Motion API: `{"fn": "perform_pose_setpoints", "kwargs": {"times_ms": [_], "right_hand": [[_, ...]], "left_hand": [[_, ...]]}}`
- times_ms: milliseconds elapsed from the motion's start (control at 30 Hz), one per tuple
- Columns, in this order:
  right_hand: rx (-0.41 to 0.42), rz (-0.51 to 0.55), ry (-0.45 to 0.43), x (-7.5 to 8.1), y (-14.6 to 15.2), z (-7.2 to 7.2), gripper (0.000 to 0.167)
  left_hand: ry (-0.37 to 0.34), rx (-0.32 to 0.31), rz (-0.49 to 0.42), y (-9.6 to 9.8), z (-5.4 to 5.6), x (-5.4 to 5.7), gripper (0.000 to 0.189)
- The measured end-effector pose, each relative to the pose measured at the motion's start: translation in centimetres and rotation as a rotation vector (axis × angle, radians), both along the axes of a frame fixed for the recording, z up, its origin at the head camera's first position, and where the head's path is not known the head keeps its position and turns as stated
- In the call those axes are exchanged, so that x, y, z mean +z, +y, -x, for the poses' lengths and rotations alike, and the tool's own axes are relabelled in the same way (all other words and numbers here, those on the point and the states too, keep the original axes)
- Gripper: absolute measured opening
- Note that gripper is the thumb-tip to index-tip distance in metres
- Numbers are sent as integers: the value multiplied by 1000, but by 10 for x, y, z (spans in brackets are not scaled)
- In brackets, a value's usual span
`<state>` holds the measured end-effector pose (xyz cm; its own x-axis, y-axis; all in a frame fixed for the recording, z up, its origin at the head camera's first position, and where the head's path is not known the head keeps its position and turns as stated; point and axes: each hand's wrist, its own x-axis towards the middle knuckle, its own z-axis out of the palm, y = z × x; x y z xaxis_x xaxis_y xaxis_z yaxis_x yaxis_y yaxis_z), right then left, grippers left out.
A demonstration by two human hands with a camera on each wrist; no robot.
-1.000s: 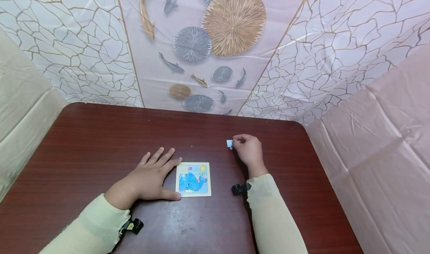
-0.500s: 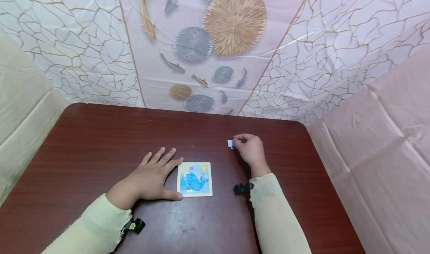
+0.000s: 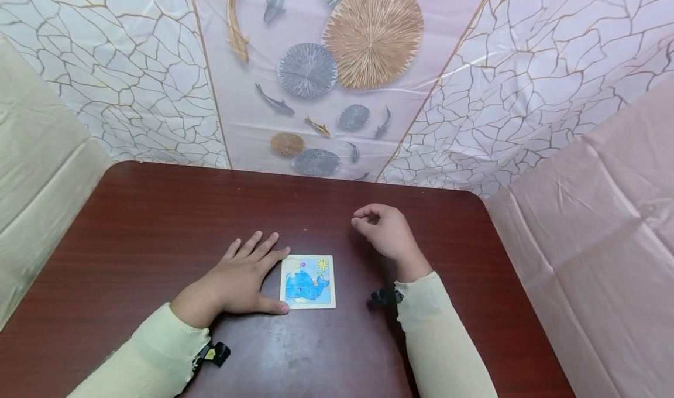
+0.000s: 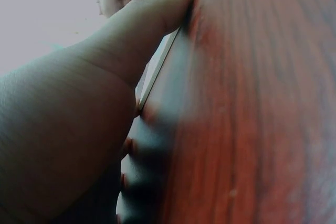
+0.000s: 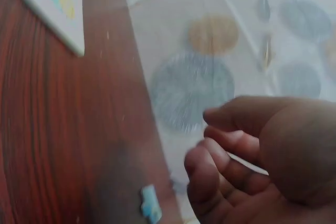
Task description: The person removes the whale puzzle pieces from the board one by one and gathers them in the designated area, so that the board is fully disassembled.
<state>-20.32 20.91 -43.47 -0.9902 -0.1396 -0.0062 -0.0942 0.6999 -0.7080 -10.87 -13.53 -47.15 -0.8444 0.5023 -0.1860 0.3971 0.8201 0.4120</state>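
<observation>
My hands are apart. Left hand (image 3: pixel 234 284): fingers spread on the surface (image 3: pixel 295 351), thumb and forefinger touching the near-left and far-left corners of the puzzle (image 3: pixel 308 284), which lies flat near mid-surface. Right hand (image 3: pixel 391 234): raised toward the far-right corner, fingers loosely bent, thumb clear of fingertips. Piece (image 5: pixel 151 205): blurred in the right wrist view, near the surface's far edge.
</observation>
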Motion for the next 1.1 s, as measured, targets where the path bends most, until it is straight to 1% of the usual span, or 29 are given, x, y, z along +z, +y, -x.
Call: {"fn": "perform_pose_setpoints", "kwargs": {"times_ms": [233,367,500,600,800,967,1100], "right_hand": [[288,-55,4,12,-19,-12,16],[426,-92,-27,15,-29,-16,16],[545,-158,-44,15,-39,-19,18],[604,-215,-27,13,-47,-21,19],[693,-271,19,8,-62,-23,16],[727,-298,7,5,-69,-21,15],[738,-335,-32,5,-71,-20,25]], "left_hand": [[5,3,3,0,0,-1,121],[4,7,1,0,1,-1,121],[4,8,0,0,1,-1,121],[7,6,2,0,0,-1,121],[15,5,8,0,0,-2,121],[21,2,10,-1,1,-1,120],[18,1,7,-1,1,-1,120]]}}
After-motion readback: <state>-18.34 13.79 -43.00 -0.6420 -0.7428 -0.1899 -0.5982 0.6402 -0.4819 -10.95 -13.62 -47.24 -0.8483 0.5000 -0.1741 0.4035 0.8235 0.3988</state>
